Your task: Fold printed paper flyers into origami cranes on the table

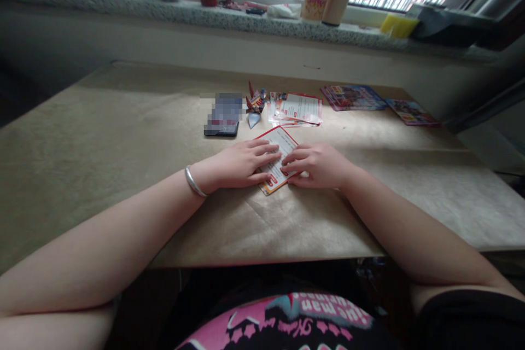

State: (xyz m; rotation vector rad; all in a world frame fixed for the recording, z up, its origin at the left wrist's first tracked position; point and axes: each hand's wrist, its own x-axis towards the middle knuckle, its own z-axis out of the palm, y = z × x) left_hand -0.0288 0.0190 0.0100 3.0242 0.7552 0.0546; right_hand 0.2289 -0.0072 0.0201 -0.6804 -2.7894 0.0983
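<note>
A white printed sheet of paper [283,139] with red edges lies turned cornerwise on the table, with an orange strip at its near corner. My left hand [246,164] rests on its left side, fingers stretched out over the print, and a silver bangle circles the wrist. On the sheet's right side lies my right hand [318,165], its fingers slightly bent and apart. Just beyond the sheet are small folded paper pieces [256,101] with red points and a stack of similar printed sheets [301,108].
A dark phone [223,115], partly blurred out, lies left of the folded pieces. Colourful booklets [355,97] and another booklet [412,112] lie at the back right of the table [102,136]. Cups, a can and other items stand on the stone windowsill [241,19].
</note>
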